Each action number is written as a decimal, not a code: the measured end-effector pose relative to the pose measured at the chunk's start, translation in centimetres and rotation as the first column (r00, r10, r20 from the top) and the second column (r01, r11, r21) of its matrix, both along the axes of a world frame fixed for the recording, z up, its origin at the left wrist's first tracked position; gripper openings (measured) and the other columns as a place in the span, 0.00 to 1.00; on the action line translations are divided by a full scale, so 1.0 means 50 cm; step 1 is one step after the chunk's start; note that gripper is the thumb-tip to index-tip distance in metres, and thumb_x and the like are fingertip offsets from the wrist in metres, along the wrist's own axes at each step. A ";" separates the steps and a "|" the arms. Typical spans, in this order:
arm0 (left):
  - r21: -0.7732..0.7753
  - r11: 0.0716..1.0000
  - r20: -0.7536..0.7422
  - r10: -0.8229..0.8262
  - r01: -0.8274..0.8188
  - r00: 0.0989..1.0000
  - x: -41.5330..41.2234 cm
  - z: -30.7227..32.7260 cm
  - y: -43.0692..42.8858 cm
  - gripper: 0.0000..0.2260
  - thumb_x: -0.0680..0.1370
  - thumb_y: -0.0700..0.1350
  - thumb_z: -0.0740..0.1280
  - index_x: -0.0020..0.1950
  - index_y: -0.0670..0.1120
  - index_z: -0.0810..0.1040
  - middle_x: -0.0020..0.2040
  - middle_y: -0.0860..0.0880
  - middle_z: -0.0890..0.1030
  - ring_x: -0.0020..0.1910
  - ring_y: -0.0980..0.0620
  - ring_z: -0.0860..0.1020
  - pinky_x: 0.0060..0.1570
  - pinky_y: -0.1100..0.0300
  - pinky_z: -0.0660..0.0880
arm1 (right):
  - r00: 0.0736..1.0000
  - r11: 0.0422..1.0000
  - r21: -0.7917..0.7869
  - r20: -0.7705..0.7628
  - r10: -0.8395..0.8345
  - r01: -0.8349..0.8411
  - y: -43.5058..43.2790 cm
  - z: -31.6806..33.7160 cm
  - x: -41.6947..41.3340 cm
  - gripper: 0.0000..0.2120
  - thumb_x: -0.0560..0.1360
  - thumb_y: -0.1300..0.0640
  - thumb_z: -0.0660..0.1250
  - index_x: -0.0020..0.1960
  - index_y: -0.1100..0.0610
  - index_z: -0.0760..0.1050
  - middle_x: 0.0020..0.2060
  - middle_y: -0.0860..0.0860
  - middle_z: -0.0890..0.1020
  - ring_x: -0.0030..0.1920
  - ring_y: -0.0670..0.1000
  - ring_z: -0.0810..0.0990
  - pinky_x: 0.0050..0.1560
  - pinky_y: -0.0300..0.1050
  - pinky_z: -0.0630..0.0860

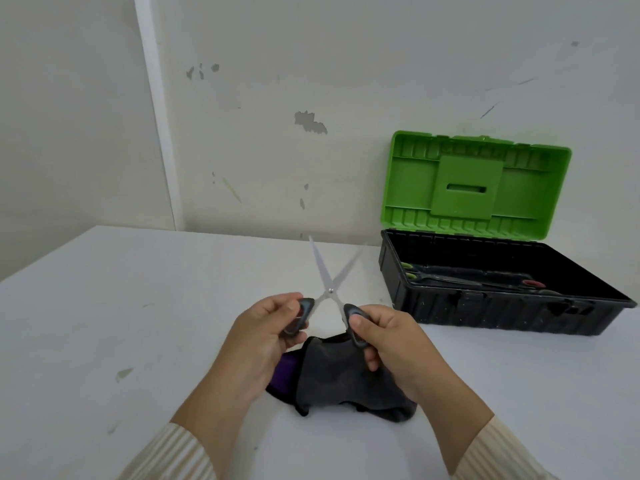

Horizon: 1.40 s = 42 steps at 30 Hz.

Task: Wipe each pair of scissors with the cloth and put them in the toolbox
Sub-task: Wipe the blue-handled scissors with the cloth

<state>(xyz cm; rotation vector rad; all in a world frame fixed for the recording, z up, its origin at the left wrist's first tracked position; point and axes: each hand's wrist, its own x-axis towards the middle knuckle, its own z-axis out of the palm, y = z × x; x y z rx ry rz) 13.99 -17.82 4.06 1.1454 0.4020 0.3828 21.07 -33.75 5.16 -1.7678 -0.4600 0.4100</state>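
Observation:
A pair of scissors with grey handles is held up above the white table, blades spread wide in a V pointing away from me. My left hand grips the left handle and my right hand grips the right handle. Below the hands a dark grey cloth lies crumpled on the table, with a purple piece showing at its left side. The black toolbox stands at the right with its green lid upright. Other scissors lie inside it.
The white table reaches to a scuffed white wall behind. The toolbox lid leans back against that wall. A small chip marks the tabletop at the left.

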 end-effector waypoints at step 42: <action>0.810 0.112 -0.516 -0.334 0.576 0.789 0.123 -0.051 -0.386 0.22 0.81 0.48 0.58 0.75 0.47 0.62 0.76 0.50 0.61 0.74 0.50 0.60 0.72 0.59 0.55 | 0.768 0.722 -0.374 0.546 -0.336 0.582 -0.334 0.054 0.067 0.09 0.76 0.55 0.62 0.49 0.59 0.78 0.38 0.53 0.79 0.35 0.48 0.76 0.33 0.37 0.67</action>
